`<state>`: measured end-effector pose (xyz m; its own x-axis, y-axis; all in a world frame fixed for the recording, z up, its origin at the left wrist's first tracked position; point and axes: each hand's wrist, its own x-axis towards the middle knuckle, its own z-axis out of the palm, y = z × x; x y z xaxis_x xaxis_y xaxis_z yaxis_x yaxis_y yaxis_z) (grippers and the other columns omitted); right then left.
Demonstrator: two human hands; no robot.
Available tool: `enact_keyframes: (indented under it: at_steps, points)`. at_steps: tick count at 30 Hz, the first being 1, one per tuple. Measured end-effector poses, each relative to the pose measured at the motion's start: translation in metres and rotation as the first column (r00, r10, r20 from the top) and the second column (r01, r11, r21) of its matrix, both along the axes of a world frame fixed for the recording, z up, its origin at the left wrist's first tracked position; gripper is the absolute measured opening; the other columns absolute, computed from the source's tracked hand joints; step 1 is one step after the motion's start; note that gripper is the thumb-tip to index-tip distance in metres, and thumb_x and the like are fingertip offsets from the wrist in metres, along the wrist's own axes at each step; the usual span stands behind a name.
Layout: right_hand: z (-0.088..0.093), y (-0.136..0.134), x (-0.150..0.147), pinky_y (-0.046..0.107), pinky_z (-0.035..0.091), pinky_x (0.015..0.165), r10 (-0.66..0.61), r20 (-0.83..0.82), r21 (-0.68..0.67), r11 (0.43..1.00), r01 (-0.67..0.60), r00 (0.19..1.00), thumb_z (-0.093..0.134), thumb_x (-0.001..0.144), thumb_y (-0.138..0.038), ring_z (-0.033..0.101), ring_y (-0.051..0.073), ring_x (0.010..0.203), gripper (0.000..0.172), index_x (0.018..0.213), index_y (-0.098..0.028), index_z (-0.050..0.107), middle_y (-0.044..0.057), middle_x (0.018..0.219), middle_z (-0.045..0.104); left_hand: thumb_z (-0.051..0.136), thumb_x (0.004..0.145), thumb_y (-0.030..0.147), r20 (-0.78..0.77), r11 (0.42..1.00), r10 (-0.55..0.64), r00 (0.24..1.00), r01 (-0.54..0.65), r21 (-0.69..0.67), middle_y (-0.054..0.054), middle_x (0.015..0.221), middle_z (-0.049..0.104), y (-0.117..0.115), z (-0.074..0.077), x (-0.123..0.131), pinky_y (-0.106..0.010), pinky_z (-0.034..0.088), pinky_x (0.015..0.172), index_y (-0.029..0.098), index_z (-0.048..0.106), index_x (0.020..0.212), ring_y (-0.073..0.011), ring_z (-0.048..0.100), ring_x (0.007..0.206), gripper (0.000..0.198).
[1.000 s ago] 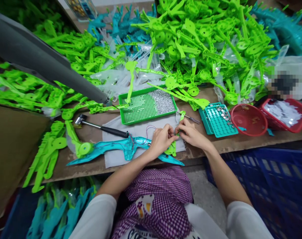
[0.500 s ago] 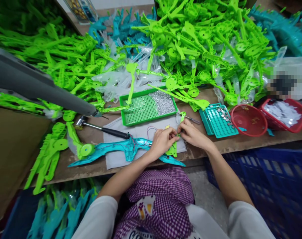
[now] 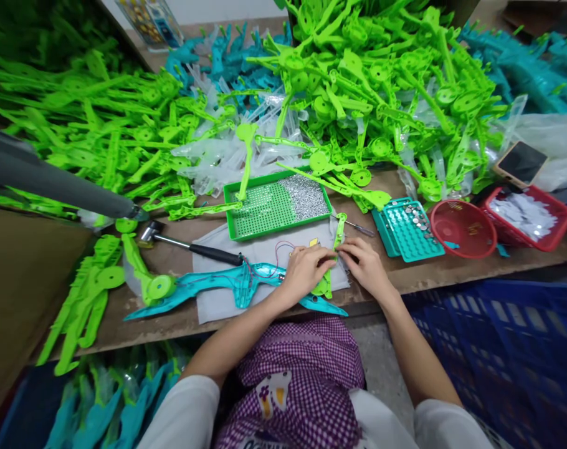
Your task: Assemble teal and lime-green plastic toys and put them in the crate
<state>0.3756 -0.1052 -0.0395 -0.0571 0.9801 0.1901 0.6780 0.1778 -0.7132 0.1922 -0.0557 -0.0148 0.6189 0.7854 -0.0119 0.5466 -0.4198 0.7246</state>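
Observation:
My left hand (image 3: 306,269) and my right hand (image 3: 366,264) meet over a small green plastic piece (image 3: 330,274) on a grey cloth (image 3: 265,249). Both hands have their fingers pinched on that piece. Under them lies a long teal plastic toy shell (image 3: 227,284) with thin red wires (image 3: 278,249) coming from its middle. The piece's upper end (image 3: 341,222) sticks out beyond my fingers.
A green tray of small silver screws (image 3: 306,193), a hammer (image 3: 190,246), a screwdriver (image 3: 358,226), a teal tray with button cells (image 3: 407,227), a red bowl (image 3: 461,227), a red basket (image 3: 526,215) and a phone (image 3: 521,162) lie around. Heaps of green parts (image 3: 381,81) fill the back. Blue crates (image 3: 508,337) stand right.
The grey arm at the left has drawn back leftward. My hands have stayed together on the green piece, shifting slightly. The view has tilted a little.

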Motion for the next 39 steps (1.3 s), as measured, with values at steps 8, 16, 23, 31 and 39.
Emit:
enact_keyframes:
  at_steps: [8, 16, 23, 31, 39]
  points:
    - [0.0, -0.015, -0.002, 0.047, 0.029, 0.102, 0.059, 0.313, 0.026, 0.997, -0.07, 0.948, 0.042, 0.093, -0.016, 0.046, 0.025, 0.13, 0.038, 0.126, -0.027, 0.058, 0.008, 0.134, 0.059, 0.048, 0.096, 0.027, -0.147, 0.97, -0.059, 0.987, 0.091, 0.224, -0.005, 0.105, 0.067, -0.007, -0.004, 0.0, -0.033, 0.044, 0.082, 0.025, 0.064, 0.117, -0.0194, 0.063, 0.093, 0.026]
    - [0.009, 0.0, 0.009, 0.046, 0.028, 0.097, 0.107, 0.219, -0.059, 0.994, -0.096, 0.97, 0.042, 0.095, -0.02, 0.055, 0.022, 0.121, 0.036, 0.124, -0.034, 0.059, 0.003, 0.127, 0.064, 0.048, 0.096, 0.029, -0.263, 0.939, -0.03, 0.964, 0.118, 0.324, -0.006, 0.104, 0.066, -0.01, -0.003, 0.0, -0.033, 0.046, 0.08, 0.023, 0.066, 0.114, -0.0193, 0.064, 0.088, 0.026]
    - [0.02, 0.002, -0.001, 0.044, 0.028, 0.092, 0.02, 0.208, -0.103, 0.995, 0.001, 0.978, 0.048, 0.095, -0.033, 0.06, 0.023, 0.112, 0.022, 0.108, -0.03, 0.066, 0.003, 0.119, 0.068, 0.049, 0.096, 0.027, -0.25, 0.88, -0.023, 0.968, 0.139, 0.454, -0.005, 0.098, 0.067, -0.012, -0.008, -0.005, -0.032, 0.046, 0.074, 0.02, 0.067, 0.106, -0.0178, 0.063, 0.083, 0.022]
    - [0.02, 0.018, -0.004, 0.039, 0.032, 0.085, -0.003, 0.242, -0.12, 0.992, 0.033, 0.97, 0.052, 0.093, -0.031, 0.059, 0.023, 0.101, 0.016, 0.09, -0.025, 0.066, 0.003, 0.102, 0.069, 0.045, 0.097, 0.024, -0.326, 0.875, -0.092, 0.941, 0.233, 0.426, -0.005, 0.092, 0.066, -0.011, -0.001, -0.007, -0.033, 0.044, 0.077, 0.018, 0.064, 0.106, -0.0187, 0.062, 0.083, 0.021]
    - [0.026, 0.016, -0.005, 0.04, 0.033, 0.084, 0.046, 0.286, -0.139, 0.99, -0.006, 0.957, 0.054, 0.092, -0.031, 0.059, 0.023, 0.102, 0.014, 0.093, -0.024, 0.066, 0.003, 0.102, 0.068, 0.046, 0.092, 0.012, -0.535, 0.785, -0.31, 0.786, 0.529, 0.321, -0.009, 0.095, 0.063, -0.002, 0.026, -0.01, -0.035, 0.041, 0.084, 0.012, 0.058, 0.117, -0.0205, 0.061, 0.087, 0.028]
